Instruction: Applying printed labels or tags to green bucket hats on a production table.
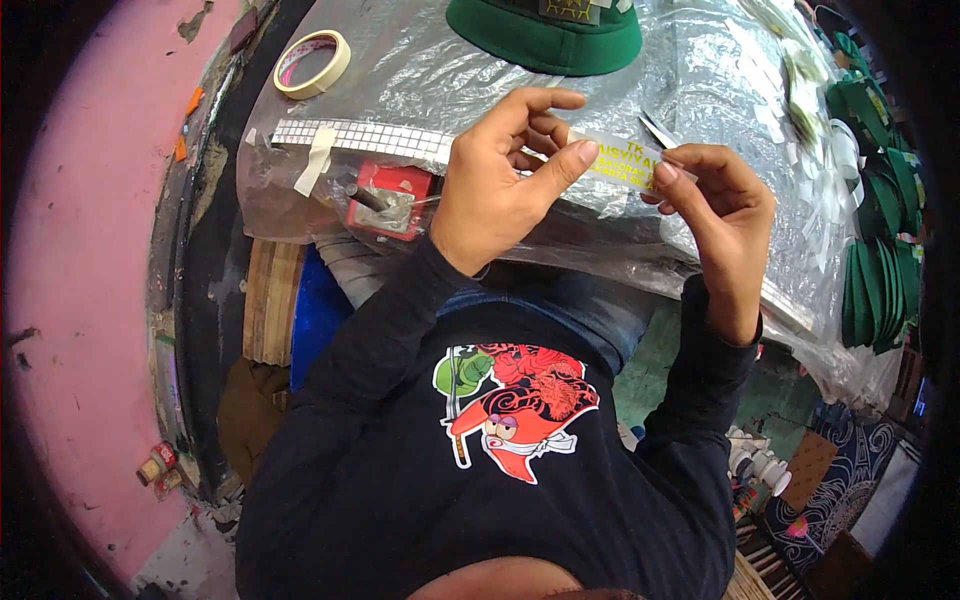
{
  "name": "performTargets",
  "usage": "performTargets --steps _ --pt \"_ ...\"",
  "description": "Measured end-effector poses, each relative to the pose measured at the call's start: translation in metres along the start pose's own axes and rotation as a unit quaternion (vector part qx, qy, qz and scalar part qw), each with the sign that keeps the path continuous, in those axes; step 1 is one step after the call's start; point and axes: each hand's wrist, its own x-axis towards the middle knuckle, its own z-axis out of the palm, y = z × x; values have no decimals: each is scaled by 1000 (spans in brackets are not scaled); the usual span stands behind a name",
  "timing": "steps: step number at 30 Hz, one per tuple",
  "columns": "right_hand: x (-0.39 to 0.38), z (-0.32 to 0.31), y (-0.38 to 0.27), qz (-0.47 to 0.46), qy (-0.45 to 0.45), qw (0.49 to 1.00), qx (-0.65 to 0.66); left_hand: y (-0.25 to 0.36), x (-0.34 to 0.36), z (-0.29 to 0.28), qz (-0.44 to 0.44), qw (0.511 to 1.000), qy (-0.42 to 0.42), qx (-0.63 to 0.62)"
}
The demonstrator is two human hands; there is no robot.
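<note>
A small clear film strip with yellow lettering (628,166) is stretched between my two hands above the plastic-covered table. My left hand (500,172) pinches its left end between thumb and fingers, the index finger raised and curled. The right end is gripped by my right hand (722,200), with the thumb pressed over the strip's edge. Just behind the strip lies a pointed metal tool (655,130), partly hidden, perhaps scissors or tweezers. Farther back sits a green brimmed hat (560,48) with a yellow emblem on its front, cut off by the top of the view.
A masking tape roll (338,72) lies at the back left. Along the near edge runs a gridded white strip (375,135) with a tape piece (317,165) across it. A red object with a dark handle (398,185) is near the edge. Green fabric pieces (870,295) are stacked at right.
</note>
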Motion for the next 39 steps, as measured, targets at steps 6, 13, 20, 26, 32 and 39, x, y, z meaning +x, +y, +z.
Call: performTargets --steps 6,13,20,26,32,39 --pt "-2 7 -4 -39 4 998 -41 6 2 -1 0 998 1 63" --pt "-1 9 -14 -148 -15 971 -187 17 5 -5 22 985 -7 170" --pt "2 13 -20 -202 0 950 -237 17 5 -2 102 972 78 199" --pt "12 10 -28 -187 16 930 -316 20 5 -14 81 981 -43 170" --pt "28 -4 -38 -127 -94 942 -297 39 14 -17 100 983 -52 148" --pt "56 -37 -47 -86 -103 977 -164 64 43 -56 160 942 -20 294"
